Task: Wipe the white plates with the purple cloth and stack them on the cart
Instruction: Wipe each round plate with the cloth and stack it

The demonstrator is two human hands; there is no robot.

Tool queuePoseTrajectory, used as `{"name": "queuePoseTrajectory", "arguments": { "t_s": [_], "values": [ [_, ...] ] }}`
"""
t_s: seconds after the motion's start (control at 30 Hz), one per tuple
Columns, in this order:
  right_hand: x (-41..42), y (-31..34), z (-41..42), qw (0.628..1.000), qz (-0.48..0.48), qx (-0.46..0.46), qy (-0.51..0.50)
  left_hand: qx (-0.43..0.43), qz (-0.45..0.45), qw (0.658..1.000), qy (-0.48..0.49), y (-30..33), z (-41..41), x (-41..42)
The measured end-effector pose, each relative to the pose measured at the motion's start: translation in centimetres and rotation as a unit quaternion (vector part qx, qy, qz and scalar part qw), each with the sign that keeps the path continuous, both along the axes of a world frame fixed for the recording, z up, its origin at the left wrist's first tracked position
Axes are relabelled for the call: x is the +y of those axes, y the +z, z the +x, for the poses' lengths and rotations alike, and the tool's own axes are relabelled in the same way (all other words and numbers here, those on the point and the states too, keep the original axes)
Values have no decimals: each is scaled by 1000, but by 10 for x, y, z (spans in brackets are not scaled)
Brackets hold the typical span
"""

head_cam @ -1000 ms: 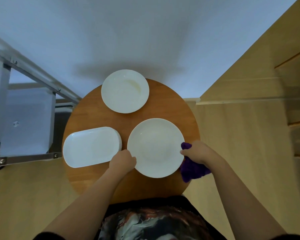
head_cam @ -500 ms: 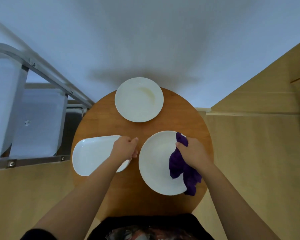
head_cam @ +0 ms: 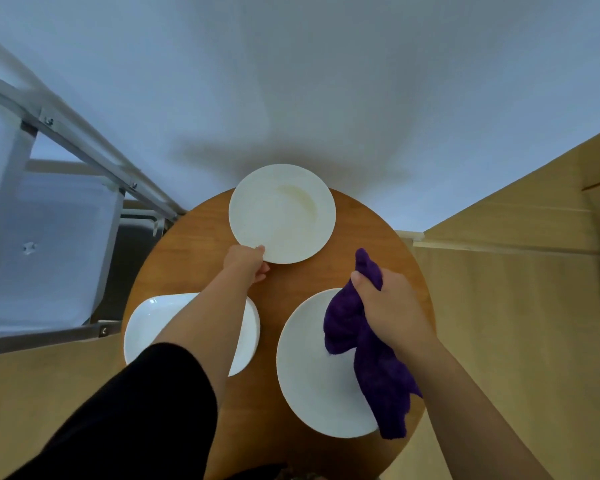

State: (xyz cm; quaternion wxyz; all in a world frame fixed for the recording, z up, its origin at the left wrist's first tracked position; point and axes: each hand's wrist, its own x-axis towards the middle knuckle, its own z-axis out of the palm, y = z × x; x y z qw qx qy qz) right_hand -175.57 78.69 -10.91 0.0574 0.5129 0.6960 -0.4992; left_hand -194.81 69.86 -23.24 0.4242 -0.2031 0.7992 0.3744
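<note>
Obs.: three white plates sit on the round wooden desk in front of me, none yet on the cart. My left hand reaches forward and pinches the near rim of the far round white ceramic plate, thumb on top of the edge, other fingers curled below it; the plate looks flat on the desk, though I cannot tell whether its near edge is lifted. My right hand is clenched around the bunched purple terry cloth, which I hold above the upper right part of the near round white ceramic plate; the cloth's loose tail hangs down over that plate's right rim and past it toward the desk edge. Whether the cloth actually touches the plate surface I cannot tell. The oblong white ceramic platter lies at the left of the desk, partly hidden under my left forearm and black sleeve, untouched by either hand. The metal-framed cart with its pale translucent bins stands just beside the desk on the left (I see no plates in the part of it that shows). Progress, as a judgement: early. No stack has been started, so all three pieces remain to be carried over. The far plate shows a faint yellowish smear in its well, so it seems unwiped. Likely step in hand: taking up the far plate for wiping. Remaining: wipe, transfer, stack each piece.
</note>
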Motion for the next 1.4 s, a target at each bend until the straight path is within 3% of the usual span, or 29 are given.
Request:
{"name": "queuePoseTrajectory", "arguments": {
  "t_s": [0.1,0.23,0.47,0.6,0.77,0.83,0.9,0.97,1.03,1.1,1.27,1.4],
  "values": [
    [3,1,-1,999,-3,27,-29,-20,26,999,20,2,-6,-1],
    [3,7,0,995,-14,55,-79,18,103,992,71,12,-13,-9],
    [7,55,0,983,-20,89,-156,40,170,984,27,39,-6,-41],
    [4,112,-10,959,-32,200,-198,54,200,978,-22,69,7,-55],
    [-12,167,-26,890,-99,383,-227,97,224,967,-78,119,29,-70],
    [-25,173,-29,888,-114,413,-167,124,234,958,-105,140,38,-79],
    [-45,166,-33,947,-53,318,-19,144,251,948,-135,159,43,-90],
    [-69,147,-36,967,43,186,169,144,286,932,-169,177,46,-104],
    [-86,122,-34,932,133,80,329,124,319,921,-184,191,47,-118],
    [-97,107,-29,883,238,5,404,113,331,916,-195,201,48,-130],
    [-111,116,-15,834,339,37,433,138,329,906,-228,221,47,-153],
    [-118,130,-13,765,422,67,482,112,349,878,-307,238,50,-167]
  ]
}}
